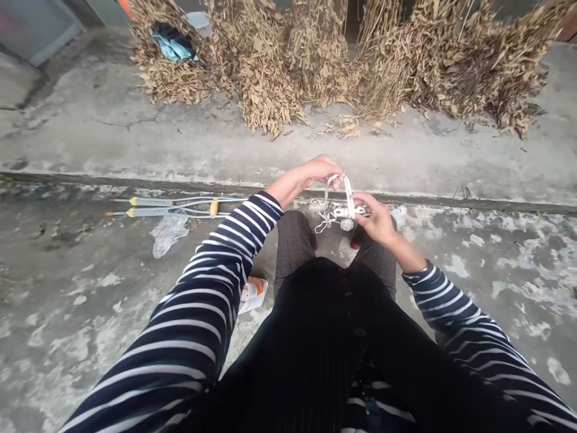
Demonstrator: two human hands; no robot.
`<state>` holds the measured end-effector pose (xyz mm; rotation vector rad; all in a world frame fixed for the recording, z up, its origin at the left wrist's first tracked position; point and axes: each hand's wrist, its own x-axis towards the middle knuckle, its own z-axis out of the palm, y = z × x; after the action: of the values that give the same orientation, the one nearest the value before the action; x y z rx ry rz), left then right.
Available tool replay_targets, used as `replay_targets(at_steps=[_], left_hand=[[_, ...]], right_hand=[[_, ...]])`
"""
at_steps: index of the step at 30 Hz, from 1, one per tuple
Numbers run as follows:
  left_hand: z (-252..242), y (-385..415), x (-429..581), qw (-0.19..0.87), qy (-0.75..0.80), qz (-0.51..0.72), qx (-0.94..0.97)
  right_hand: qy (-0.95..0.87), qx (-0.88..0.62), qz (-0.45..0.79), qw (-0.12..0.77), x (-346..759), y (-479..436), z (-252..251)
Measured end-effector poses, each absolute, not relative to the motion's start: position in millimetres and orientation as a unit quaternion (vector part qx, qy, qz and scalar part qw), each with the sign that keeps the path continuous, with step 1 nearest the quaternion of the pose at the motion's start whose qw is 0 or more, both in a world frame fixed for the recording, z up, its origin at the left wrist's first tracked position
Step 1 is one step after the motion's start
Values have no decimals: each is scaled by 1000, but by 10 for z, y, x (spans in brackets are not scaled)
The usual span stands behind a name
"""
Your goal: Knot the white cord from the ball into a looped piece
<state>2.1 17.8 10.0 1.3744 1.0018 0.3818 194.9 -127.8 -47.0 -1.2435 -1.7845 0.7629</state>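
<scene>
Nearest to us, the sleeves of a striped top (216,270) reach forward over a black garment (324,325) and grey checked trousers (293,240). Above the knees, the work in hand is on a white strap loop (347,195), with a round metal disc (347,224) and loose white cord (325,224) hanging below it. The right hand (377,221) holds the strap in a narrow pinch near the disc. The left hand (318,171) curves over the top of the loop, but we cannot tell if it really grips. In our judgement, any next move here calls for a firm hold by both hands, because the cord hangs free. Beyond the left arm lie a packet (252,294), a clear plastic bag (169,236) and a pair of metal crutches (166,207) with yellow parts on the concrete floor (67,337). Farther, past a low step, stand bundles of dried leafy stalks (270,60), with a blue cloth (174,42) on them.
</scene>
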Motion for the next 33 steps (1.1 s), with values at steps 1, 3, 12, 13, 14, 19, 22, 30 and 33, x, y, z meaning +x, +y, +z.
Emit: replay_targets(at_steps=[1, 3, 12, 13, 14, 19, 22, 30, 33], left_hand=[[85, 243, 24, 625, 448, 149, 622], [35, 355, 40, 589, 457, 119, 656], [-353, 293, 225, 387, 502, 31, 773], [-391, 228, 219, 373, 501, 84, 776], [-428, 154, 205, 382, 492, 147, 768], [-594, -309, 135, 665, 344, 299, 592], [-668, -528, 178, 728, 314, 318, 521], [-624, -530, 207, 630, 385, 357, 573], [-554, -479, 170, 588, 424, 361, 587]], right_hand=[[-701, -494, 312, 408, 1935, -1291, -457], [-686, -495, 336, 415, 1897, -1301, -439], [-509, -502, 496, 493, 1735, -1227, -308], [-487, -503, 506, 504, 1752, -1205, -291], [-469, -503, 513, 513, 1775, -1183, -274], [-421, -502, 541, 527, 1861, -1098, -196], [-406, -504, 542, 536, 1838, -1076, -160], [-391, -518, 568, 507, 1865, -1055, -104], [-372, -512, 599, 491, 1894, -1078, -89]])
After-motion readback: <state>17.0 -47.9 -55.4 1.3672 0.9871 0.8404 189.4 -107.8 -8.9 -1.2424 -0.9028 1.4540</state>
